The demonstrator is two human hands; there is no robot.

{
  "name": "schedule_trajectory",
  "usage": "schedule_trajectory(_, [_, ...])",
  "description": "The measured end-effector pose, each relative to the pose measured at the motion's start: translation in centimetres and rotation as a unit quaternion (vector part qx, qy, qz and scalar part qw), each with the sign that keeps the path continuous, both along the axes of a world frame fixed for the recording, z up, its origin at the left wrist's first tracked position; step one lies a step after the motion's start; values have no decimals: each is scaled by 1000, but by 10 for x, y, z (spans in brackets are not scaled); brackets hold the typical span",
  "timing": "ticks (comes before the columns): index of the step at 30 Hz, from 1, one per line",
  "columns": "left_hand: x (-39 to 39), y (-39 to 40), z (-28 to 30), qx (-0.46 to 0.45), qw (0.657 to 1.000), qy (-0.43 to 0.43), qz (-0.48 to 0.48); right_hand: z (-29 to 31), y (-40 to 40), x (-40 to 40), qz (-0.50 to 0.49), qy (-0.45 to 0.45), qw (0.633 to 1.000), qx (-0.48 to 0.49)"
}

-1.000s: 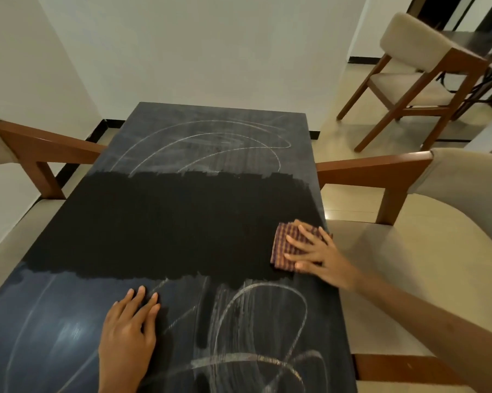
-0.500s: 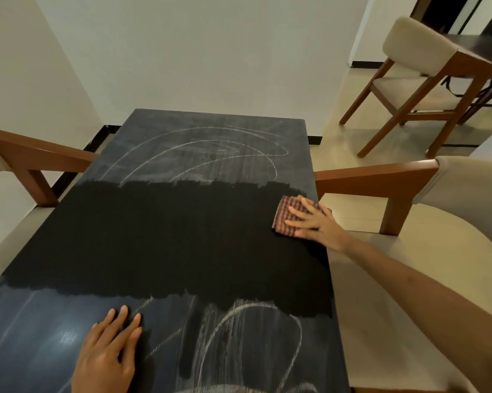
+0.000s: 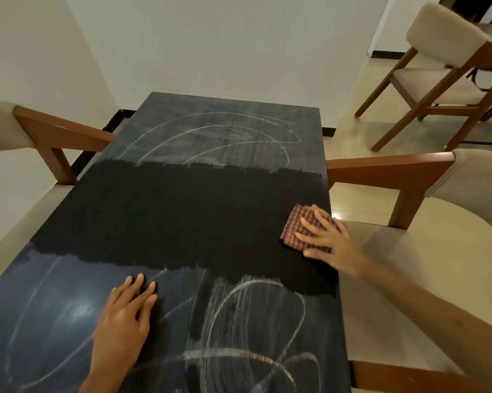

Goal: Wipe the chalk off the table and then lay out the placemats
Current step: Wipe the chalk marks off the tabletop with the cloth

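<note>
I judge the wiping roughly a third done. A broad clean band crosses the middle of the table [image 3: 182, 217] from edge to edge, matte black with ragged borders. The far end carries long thin chalk [image 3: 211, 134] arcs over a grey haze, and the near end has heavier loops and smears, so both ends are left to wipe. I see no placemats anywhere, so that part is not begun.

My right hand [image 3: 327, 239] lies flat with fingers spread on the cloth [image 3: 298, 225], pressing it to the table at the right edge, inside the clean band. The cloth is a small folded pad, red-and-tan check. My left hand [image 3: 123, 316] rests palm down on the near chalky part, fingers straight and close together, holding nothing.
</note>
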State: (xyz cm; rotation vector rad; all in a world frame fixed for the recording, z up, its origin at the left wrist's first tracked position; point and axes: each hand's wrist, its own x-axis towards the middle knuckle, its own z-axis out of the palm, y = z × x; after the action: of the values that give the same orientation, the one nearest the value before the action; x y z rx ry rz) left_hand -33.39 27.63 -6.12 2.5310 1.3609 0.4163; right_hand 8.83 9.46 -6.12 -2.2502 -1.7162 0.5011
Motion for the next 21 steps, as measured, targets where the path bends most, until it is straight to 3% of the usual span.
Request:
schedule_trajectory(5, [-10,-2,3,-16,999,32,-24,-7,-54,-54,26,-31,999,8])
schedule_trajectory(10, [-40,-28,10,-27,999,28,-21,12,-44,-80,-53,-84,995,25])
schedule_trajectory(16, [-103,-42,17,-27,1000,-2,1,24,44,-160,-133,-74,988,26])
schedule_trajectory(21, [-151,-44,21,-30,998,-3,52,51,136,-251,-165,30,981,96])
